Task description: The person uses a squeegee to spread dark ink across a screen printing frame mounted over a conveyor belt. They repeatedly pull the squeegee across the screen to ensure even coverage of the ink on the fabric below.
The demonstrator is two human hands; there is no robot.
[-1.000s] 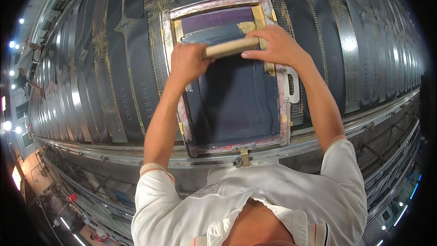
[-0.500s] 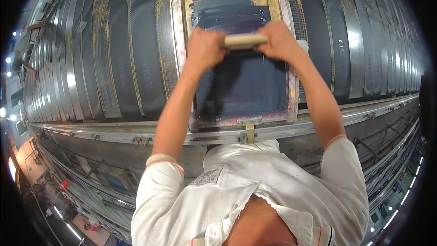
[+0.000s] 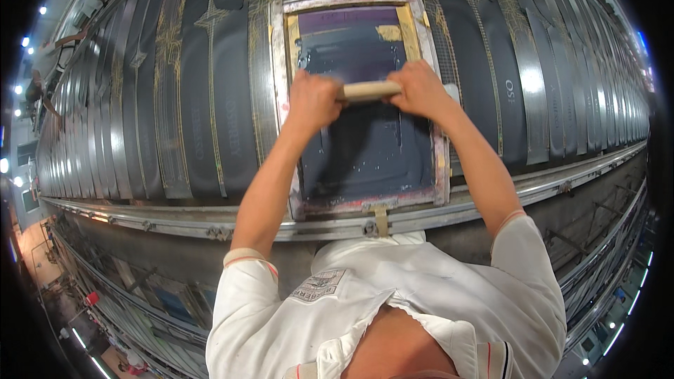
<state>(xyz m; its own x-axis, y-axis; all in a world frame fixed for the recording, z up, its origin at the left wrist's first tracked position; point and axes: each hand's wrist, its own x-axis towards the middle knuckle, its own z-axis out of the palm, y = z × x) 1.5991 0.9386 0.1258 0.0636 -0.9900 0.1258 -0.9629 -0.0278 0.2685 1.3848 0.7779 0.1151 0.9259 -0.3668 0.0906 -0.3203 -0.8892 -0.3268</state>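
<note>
A wooden-handled squeegee (image 3: 371, 91) spans the middle of a screen frame (image 3: 442, 175) with pale, stained edges and yellow tape. Dark ink (image 3: 361, 161) coats much of the mesh, with purple showing at the far end and pale flecks in the ink. My left hand (image 3: 316, 95) is closed on the squeegee's left end, and my right hand (image 3: 414, 88) grips its right end. The frame lies over dark printed panels, and a brass-coloured bracket (image 3: 381, 221) at its near edge sits on the rail.
A long bench of dark panels (image 3: 217, 112) with stitched-looking yellow lines stretches left and right. A metal rail (image 3: 491, 187) runs along its near edge, with lower racks (image 3: 161, 288) below. Another person's arm (image 3: 49, 102) shows at the far left beyond the bench.
Over the last second the squeegee and both hands have moved toward my body, lower on the mesh. My right hand's fingers have wrapped more closely round the handle.
</note>
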